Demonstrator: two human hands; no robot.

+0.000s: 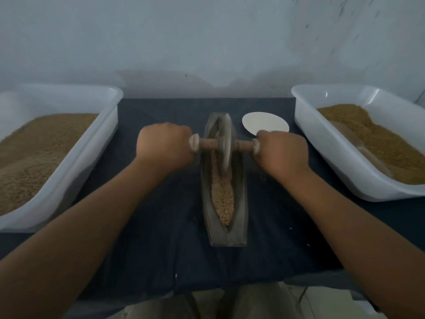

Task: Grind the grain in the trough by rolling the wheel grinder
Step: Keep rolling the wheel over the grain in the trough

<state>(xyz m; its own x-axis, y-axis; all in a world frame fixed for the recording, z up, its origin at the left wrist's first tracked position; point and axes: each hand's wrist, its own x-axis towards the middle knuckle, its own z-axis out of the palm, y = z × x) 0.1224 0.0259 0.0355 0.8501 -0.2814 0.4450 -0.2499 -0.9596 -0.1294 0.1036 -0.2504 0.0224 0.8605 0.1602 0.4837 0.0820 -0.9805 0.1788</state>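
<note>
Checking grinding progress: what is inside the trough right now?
Tan grain lies in the trough, mostly its near half; the wheel grinder stands in it, hiding whatever is beneath.

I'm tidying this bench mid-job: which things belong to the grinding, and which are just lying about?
In use: wheel grinder; trough; grain in the trough.
Idle for now: left tub of grain; right tub of grain; white plate; dark cloth.

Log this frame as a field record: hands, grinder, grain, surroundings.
wheel grinder: upright in trough, far half
left hand: grips its left handle
right hand: grips its right handle
grain: mostly in trough's near half
left tub, right tub: brown granular fill
white disc: beyond right hand
dark cloth: under trough
</note>
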